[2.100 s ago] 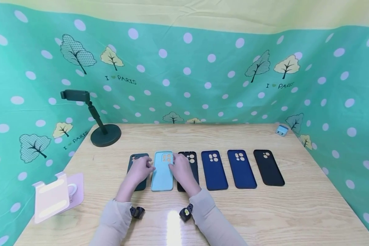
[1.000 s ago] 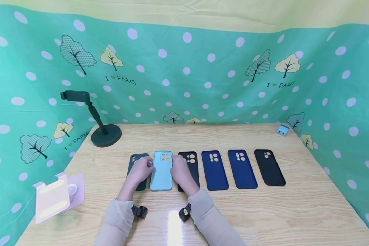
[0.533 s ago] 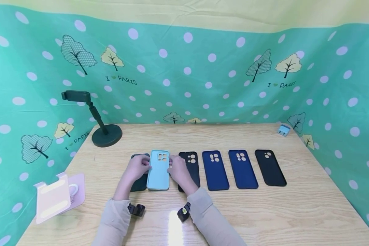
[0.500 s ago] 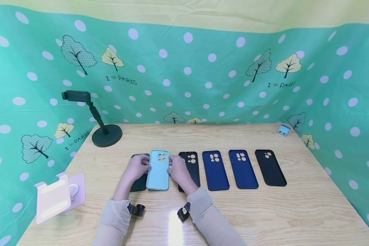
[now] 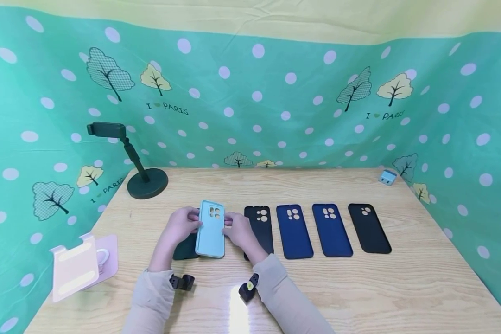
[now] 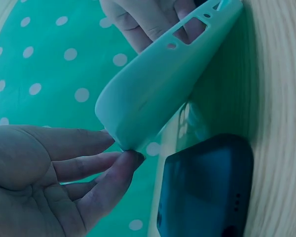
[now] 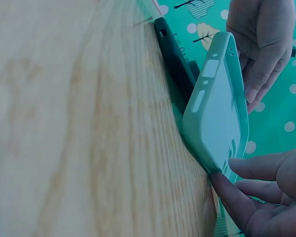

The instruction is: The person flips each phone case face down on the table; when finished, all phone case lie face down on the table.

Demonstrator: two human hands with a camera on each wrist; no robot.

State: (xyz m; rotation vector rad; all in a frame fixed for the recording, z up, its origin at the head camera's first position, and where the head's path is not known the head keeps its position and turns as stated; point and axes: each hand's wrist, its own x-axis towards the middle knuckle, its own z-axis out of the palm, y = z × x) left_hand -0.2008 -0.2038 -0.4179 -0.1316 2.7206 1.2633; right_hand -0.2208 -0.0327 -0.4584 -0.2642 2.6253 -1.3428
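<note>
Between our fingers, the light case (image 5: 211,236) has shifted leftward and now tilts, where a moment ago it lay flatter; we judge that it is at least partly lifted and that the 2 hands are steering it together. The left hand (image 5: 181,226) pinches its left long edge, thumb and fingertips close together; the right hand (image 5: 239,229) pinches the opposite edge, thumb and fingers slightly spread. Under the left fingers lies the dark case (image 5: 187,248), its right side overlapped in our head view; we cannot tell whether the 2 cases touch, so that edge looks the likeliest to catch. Below the right fingers, more wood now separates the light case from the black case (image 5: 263,236), which sits partly behind the right hand. Beyond the fingertips, the table (image 5: 217,183) runs back to the curtain (image 5: 275,132), giving us room that way.
</note>
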